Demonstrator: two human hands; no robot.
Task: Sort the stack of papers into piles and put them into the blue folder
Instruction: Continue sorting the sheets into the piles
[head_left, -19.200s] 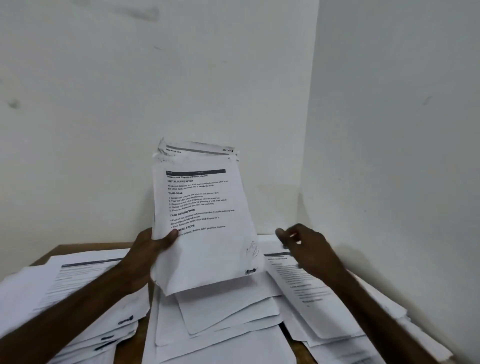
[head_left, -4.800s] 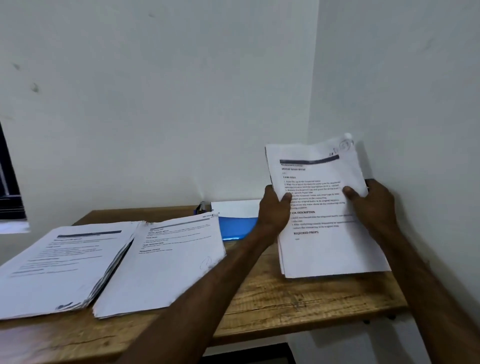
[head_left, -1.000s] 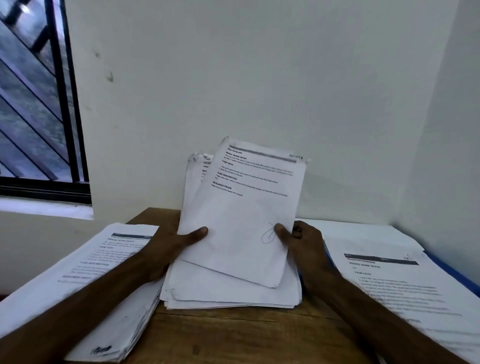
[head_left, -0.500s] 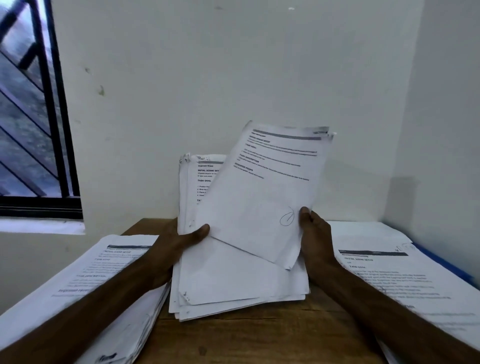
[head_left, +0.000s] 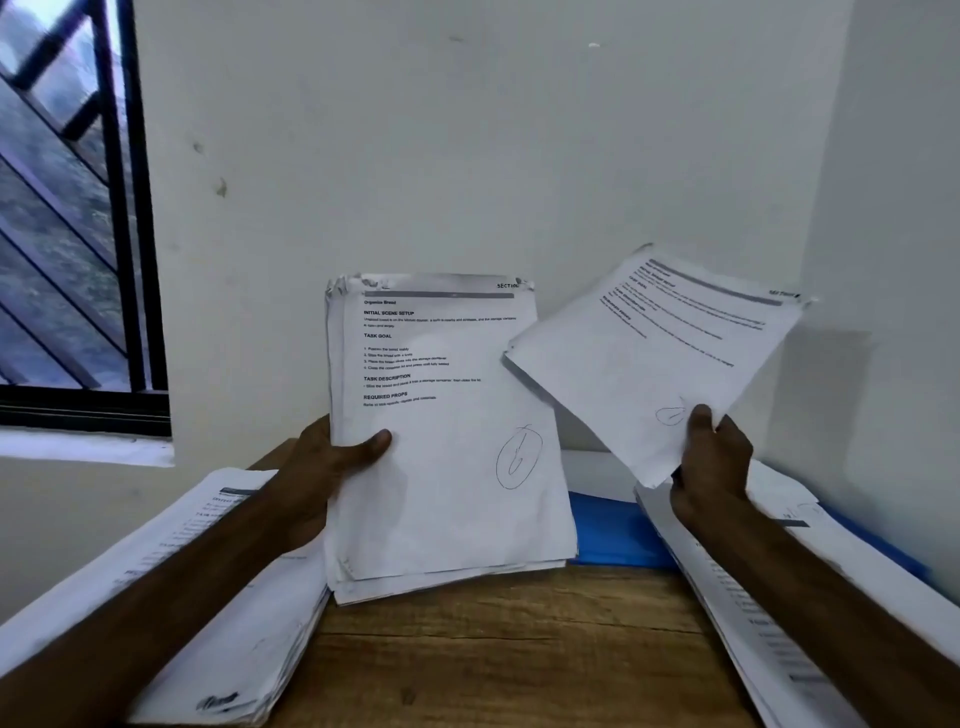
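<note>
Between the two hands, above the wooden counter (head_left: 509, 649), the stack of papers (head_left: 447, 467) stands nearly upright. The left hand (head_left: 332, 467) grips its left edge at mid-height, thumb across the printed face and fingers hidden behind. Whether the lower edge rests on the counter cannot be told. The right hand (head_left: 711, 462) pinches the lower corner of a loose sheet (head_left: 654, 353), tilted and held clear to the right of the stack.

The stack is judged moderately heavy yet limp. Its top corners are dog-eared and its smooth leaves are likely to slide on one another, so a grip on the long edge with support below seems soundest. The sheet is light, thin and easily creased, and it would probably sag when held by one corner.

Below and beside the right hand, the blue folder (head_left: 613, 530) lies flat, glossy and smooth, partly covered by a sorted pile (head_left: 779, 597). Under the left forearm lies another thick pile (head_left: 218, 597) with ragged edges. The counter shows coarse, knotted grain.
</note>
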